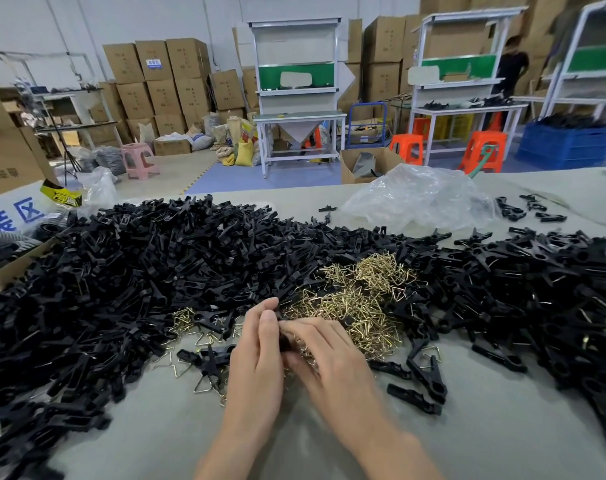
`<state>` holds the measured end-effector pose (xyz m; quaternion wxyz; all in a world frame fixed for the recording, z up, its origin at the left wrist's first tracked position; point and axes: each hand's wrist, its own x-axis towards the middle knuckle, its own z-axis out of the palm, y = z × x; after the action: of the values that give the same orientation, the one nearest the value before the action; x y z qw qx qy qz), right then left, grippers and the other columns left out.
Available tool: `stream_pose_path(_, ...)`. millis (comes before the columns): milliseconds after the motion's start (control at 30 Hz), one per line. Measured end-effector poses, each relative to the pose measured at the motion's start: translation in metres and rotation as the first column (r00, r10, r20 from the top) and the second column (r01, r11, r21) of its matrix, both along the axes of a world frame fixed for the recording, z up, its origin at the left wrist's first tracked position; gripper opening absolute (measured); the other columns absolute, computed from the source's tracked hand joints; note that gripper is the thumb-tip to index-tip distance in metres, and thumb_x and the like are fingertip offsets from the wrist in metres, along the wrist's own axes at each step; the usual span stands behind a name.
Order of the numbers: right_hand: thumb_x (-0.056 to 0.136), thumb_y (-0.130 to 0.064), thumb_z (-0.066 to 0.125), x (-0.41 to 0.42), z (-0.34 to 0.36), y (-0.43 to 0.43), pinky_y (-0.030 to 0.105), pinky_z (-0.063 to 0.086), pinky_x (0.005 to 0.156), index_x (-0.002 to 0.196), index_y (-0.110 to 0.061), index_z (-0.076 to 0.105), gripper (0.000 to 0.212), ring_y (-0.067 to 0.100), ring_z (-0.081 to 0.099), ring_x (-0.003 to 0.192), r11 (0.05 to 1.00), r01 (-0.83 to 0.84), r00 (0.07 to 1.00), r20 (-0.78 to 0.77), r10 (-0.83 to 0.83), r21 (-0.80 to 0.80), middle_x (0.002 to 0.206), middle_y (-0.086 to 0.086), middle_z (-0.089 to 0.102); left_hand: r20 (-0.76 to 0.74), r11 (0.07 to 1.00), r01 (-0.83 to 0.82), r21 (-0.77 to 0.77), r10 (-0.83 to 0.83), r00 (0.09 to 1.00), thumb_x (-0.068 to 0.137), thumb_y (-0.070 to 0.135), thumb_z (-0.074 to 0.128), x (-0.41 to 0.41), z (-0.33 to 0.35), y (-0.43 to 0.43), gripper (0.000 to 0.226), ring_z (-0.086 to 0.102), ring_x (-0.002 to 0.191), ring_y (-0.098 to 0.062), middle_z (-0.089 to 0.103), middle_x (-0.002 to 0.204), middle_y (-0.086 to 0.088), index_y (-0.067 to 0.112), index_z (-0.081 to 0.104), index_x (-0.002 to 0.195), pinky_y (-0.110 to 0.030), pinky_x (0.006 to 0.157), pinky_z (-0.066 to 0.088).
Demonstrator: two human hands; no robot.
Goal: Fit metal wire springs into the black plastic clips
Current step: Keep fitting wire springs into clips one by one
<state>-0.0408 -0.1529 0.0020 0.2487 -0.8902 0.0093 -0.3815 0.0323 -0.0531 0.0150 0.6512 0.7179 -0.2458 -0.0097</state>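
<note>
Two hands meet over one black clip, at the near edge of the springs.

The left hand (256, 362) stands on its edge with fingers pressed together. The right hand (332, 365) bends its fingers down. Both pinch the held clip (286, 341), mostly hidden between them. Just behind lies the heap of wire springs (360, 306), ringed by the pile of black clips (138, 271) on the grey table (467, 438). Farther back are a plastic bag (415, 199), cardboard boxes (163, 81), a white workbench (298, 116) and orange stools (483, 150).

Black plastic clips (156, 258) sprawl in a huge heap across the tabletop (329, 445). Gold-coloured triangular wire springs (357, 306) lie tangled mid-heap. A single black clip (287, 342) sits pinched between left hand (256, 358) and right hand (332, 362).
</note>
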Motion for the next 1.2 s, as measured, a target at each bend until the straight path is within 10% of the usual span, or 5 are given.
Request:
stream_pose_path(300, 0.097, -0.028, 0.066, -0.014, 0.008, -0.015, 0.008, 0.046, 0.079, 0.115, -0.038, 0.066, 0.021, -0.004, 0.062, 0.094, 0.919, 0.053, 0.997, 0.030, -0.070, 0.391, 0.106, -0.025, 0.064, 0.199, 0.986, -0.046, 0.161, 0.014, 0.980, 0.094, 0.068, 0.020, 0.001, -0.011, 0.002, 0.047, 0.060, 0.070, -0.001, 0.064, 0.077, 0.020, 0.052, 0.044, 0.130, -0.014, 0.064, 0.043)
stream_pose_path(633, 0.096, -0.033, 0.066, -0.035, 0.093, -0.131, 0.024, 0.059, 0.081, 0.111, -0.008, 0.062, 0.029, 0.017, 0.067, 0.108, -0.021, -0.415, 0.847, 0.377, -0.375, 0.910, 0.116, 0.005, 0.068, 0.218, 0.940, -0.172, 0.295, 0.109, 0.970, 0.104, 0.043, 0.033, 0.008, -0.016, 0.001, 0.039, 0.052, 0.096, 0.004, 0.058, 0.094, 0.027, 0.030, 0.047, 0.138, -0.026, 0.086, 0.042)
stream_pose_path(800, 0.099, -0.030, 0.062, 0.010, 0.055, -0.060, 0.019, 0.053, 0.077, 0.142, -0.027, 0.049, 0.045, -0.001, 0.066, 0.094, 0.448, 0.025, 0.995, 0.020, -0.096, 0.894, 0.110, -0.008, 0.069, 0.500, 0.733, -0.392, 0.557, 0.081, 0.862, 0.097, 0.022, 0.057, 0.017, -0.022, -0.001, 0.037, 0.052, 0.122, -0.028, 0.061, 0.126, -0.011, 0.009, 0.059, 0.131, -0.043, 0.107, 0.040)
stream_pose_path(900, 0.105, -0.035, 0.048, 0.029, 0.017, -0.022, 0.021, 0.044, 0.101, 0.148, -0.032, 0.043, 0.044, -0.005, 0.054, 0.115, 0.921, 0.231, 0.965, -0.192, -0.176, 0.315, 0.128, -0.015, 0.060, 0.570, 0.652, -0.482, 0.586, 0.092, 0.817, 0.092, 0.022, 0.064, 0.031, -0.024, 0.000, 0.045, 0.051, 0.126, -0.040, 0.055, 0.137, -0.023, 0.007, 0.059, 0.135, -0.053, 0.110, 0.039)
stream_pose_path(1200, 0.098, -0.033, 0.056, 0.038, -0.016, -0.010, 0.040, 0.044, 0.108, 0.118, -0.021, 0.071, 0.027, 0.020, 0.060, 0.121, 0.900, 0.340, 0.881, -0.244, -0.406, -0.271, 0.126, 0.002, 0.067, 0.552, 0.566, -0.446, 0.693, -0.019, 0.834, 0.099, 0.044, 0.046, 0.074, -0.023, -0.003, 0.042, 0.029, 0.148, -0.027, 0.041, 0.156, 0.001, 0.034, 0.053, 0.140, -0.044, 0.119, 0.021)
